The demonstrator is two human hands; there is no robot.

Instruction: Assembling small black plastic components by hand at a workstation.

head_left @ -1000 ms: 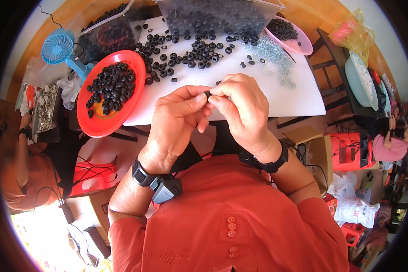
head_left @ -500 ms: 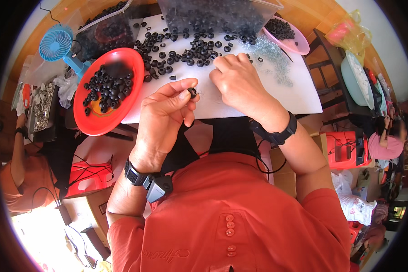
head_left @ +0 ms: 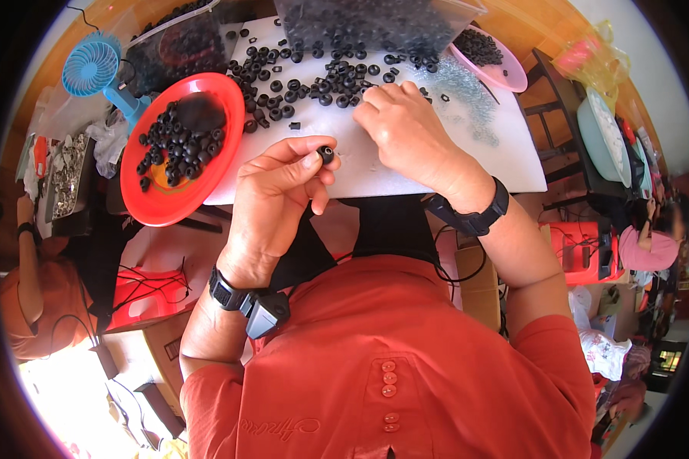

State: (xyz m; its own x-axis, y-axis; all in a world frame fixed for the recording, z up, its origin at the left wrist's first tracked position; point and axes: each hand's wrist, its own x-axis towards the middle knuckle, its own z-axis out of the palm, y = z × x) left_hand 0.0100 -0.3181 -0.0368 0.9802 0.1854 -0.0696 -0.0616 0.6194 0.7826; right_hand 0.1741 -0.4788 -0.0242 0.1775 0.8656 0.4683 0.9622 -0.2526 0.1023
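Observation:
My left hand (head_left: 272, 180) pinches a small round black bead-like piece (head_left: 326, 154) with a hole between thumb and forefinger, just over the table's near edge. To its right, my right hand (head_left: 409, 126) is over the white tabletop (head_left: 344, 172), fingers curled inward. Its fingertips are hidden, so anything held there cannot be made out. Beyond both hands lie several loose black pieces (head_left: 325, 99) of the same look. A patch of small clear bits (head_left: 467, 107) spreads to the right of my right hand. The red plate (head_left: 233, 115) at left holds a heap of black pieces.
Behind the loose pieces stands a clear plastic bin (head_left: 375, 27) with black pieces, and another bin (head_left: 180, 53) is at far left. A pink dish (head_left: 515, 79) holds small dark parts. A blue fan (head_left: 92, 67) stands beside the red plate. Other people sit at both sides.
The black piece in my left hand has turned slightly, showing its hole more plainly. My right hand has shifted a little, still curled over the table.

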